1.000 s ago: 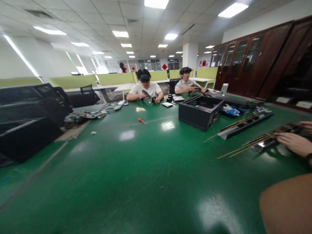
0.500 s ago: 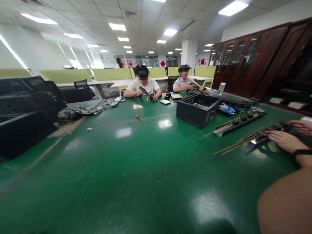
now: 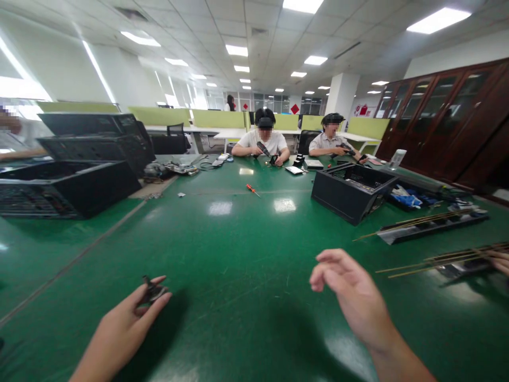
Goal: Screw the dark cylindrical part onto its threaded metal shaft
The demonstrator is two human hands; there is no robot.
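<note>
My left hand is low on the left, above the green table. Between its thumb and fingers it grips a small dark metal part; the exact kind cannot be made out. My right hand hovers over the table on the right, its fingers loosely bent and apart, with nothing visible in it. Farther off, between the two hands, an orange-handled screwdriver lies on the table. Beyond my right hand stands an open black computer case.
More black computer cases are stacked at left. At right, thin brass-coloured rods lie across dark trays, with a co-worker's hand at the edge. Two people across the table hold power drills. A clear bottle stands behind the case.
Both my hands have come into view, the left with the small metal part. The view has swung left, so the scene sits farther right and more cases show at left.
</note>
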